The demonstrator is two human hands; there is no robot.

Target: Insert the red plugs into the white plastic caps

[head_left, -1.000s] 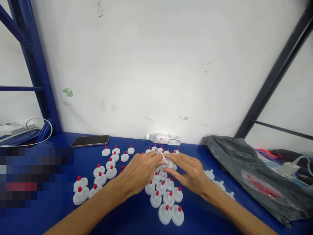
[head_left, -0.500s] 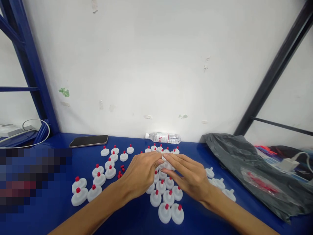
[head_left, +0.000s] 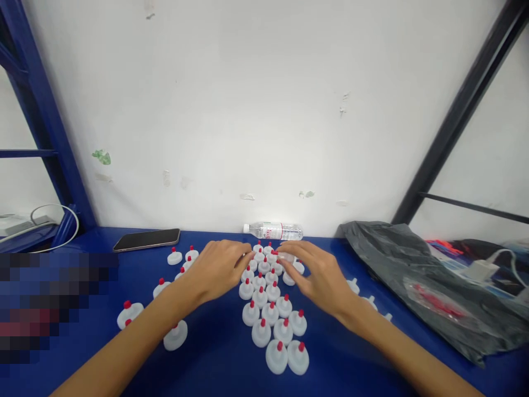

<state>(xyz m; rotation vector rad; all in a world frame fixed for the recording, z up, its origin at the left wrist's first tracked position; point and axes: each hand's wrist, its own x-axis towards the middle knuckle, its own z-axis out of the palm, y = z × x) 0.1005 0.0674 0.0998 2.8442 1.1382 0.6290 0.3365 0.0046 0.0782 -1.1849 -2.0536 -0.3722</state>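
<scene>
Several white caps with red tips (head_left: 270,314) stand in a double row on the blue table (head_left: 223,364), running from near me toward the wall. My right hand (head_left: 320,278) reaches to the far end of that row. Its fingertips are pinched on a white cap (head_left: 286,257). My left hand (head_left: 217,269) hovers just left of the row's far end, fingers loosely bent and close to the caps, with nothing seen in them. More capped pieces (head_left: 129,313) lie scattered under and left of my left forearm.
A phone (head_left: 146,239) and a lying water bottle (head_left: 273,230) sit by the wall. A black plastic bag (head_left: 413,275) with a clear pouch of red bits (head_left: 433,303) fills the right side. Plain white caps (head_left: 353,285) lie beside my right wrist. A blue frame post (head_left: 45,138) stands on the left.
My hands were pressed together over the row; now they have parted. The left hand slid left, and the right hand reached farther toward the wall with a cap. The camera tilted slightly.
</scene>
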